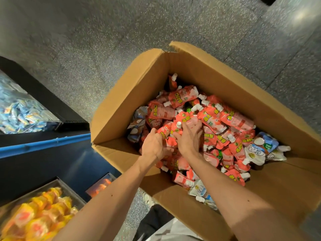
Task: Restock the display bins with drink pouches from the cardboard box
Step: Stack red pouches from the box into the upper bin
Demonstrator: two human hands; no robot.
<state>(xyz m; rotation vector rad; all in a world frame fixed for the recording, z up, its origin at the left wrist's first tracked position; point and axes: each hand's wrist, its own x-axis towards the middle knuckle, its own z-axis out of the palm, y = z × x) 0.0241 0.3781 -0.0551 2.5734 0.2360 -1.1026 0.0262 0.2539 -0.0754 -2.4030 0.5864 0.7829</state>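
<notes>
Left hand point(156, 145) curling round pink drink pouches point(213, 117) mid-heap, right hand point(189, 138) just beside, gripping a white-capped pouch point(178, 126), cardboard box point(130, 101) standing open-flapped around both, speckled floor point(86, 49) stretching beyond, display bins point(73, 193) sitting leftward.

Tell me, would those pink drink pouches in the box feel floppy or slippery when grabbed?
Probably floppy: the pink pouches lie bent and crumpled in the cardboard box. Likely slippery, since their film looks glossy. Unlikely to roll, being flat apart from small white caps.
</notes>
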